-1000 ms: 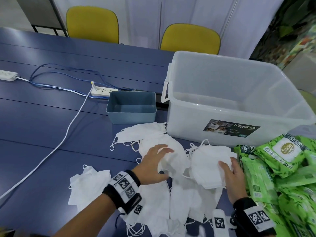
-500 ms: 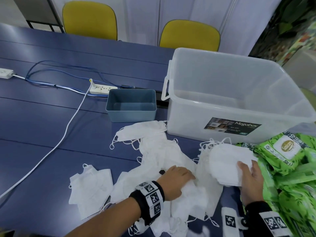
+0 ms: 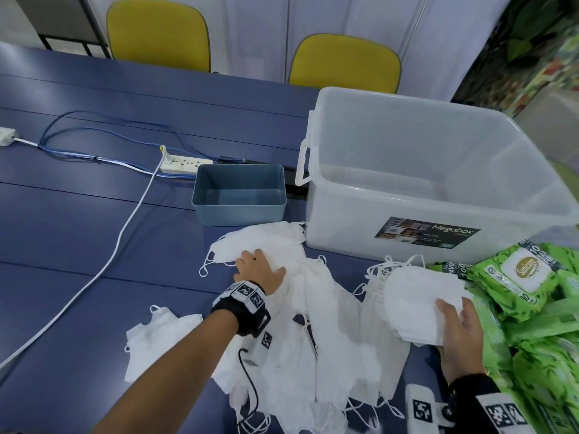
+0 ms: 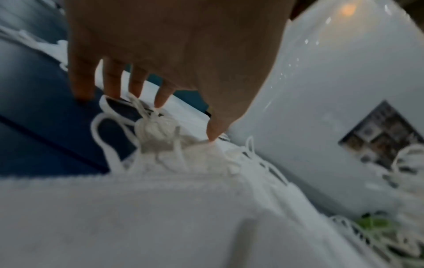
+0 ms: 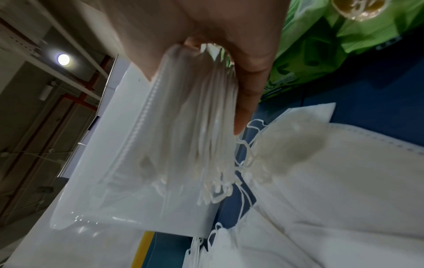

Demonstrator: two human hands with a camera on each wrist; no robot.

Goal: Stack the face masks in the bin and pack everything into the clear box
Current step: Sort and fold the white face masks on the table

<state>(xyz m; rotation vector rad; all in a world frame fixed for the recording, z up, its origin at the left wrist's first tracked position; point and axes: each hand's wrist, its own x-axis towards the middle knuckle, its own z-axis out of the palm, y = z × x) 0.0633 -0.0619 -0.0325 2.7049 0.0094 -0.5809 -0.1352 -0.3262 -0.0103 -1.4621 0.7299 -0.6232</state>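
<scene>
White face masks point(image 3: 316, 324) lie scattered over the blue table point(image 3: 78, 245) in front of me. My left hand point(image 3: 258, 270) reaches over the far masks near the blue bin point(image 3: 239, 211); its straight fingers point(image 4: 162, 98) touch a mask and its ear loops point(image 4: 146, 125). My right hand point(image 3: 460, 327) grips a stack of masks point(image 3: 419, 302) above the table, thumb on top, beside the green packs; the stack's edges point(image 5: 195, 127) show between thumb and fingers. The clear box point(image 3: 438, 183) stands empty behind, and so does the bin.
Green wet-wipe packs point(image 3: 532, 308) are piled at the right edge. A white power strip point(image 3: 185, 164) with white and blue cables point(image 3: 119, 242) lies left of the bin. One mask point(image 3: 156, 343) lies apart at the left. Two yellow chairs point(image 3: 344, 64) stand behind the table.
My left hand has moved from the near pile forward and left to the far mask by the bin. My right hand still holds the stack, shifted a little right.
</scene>
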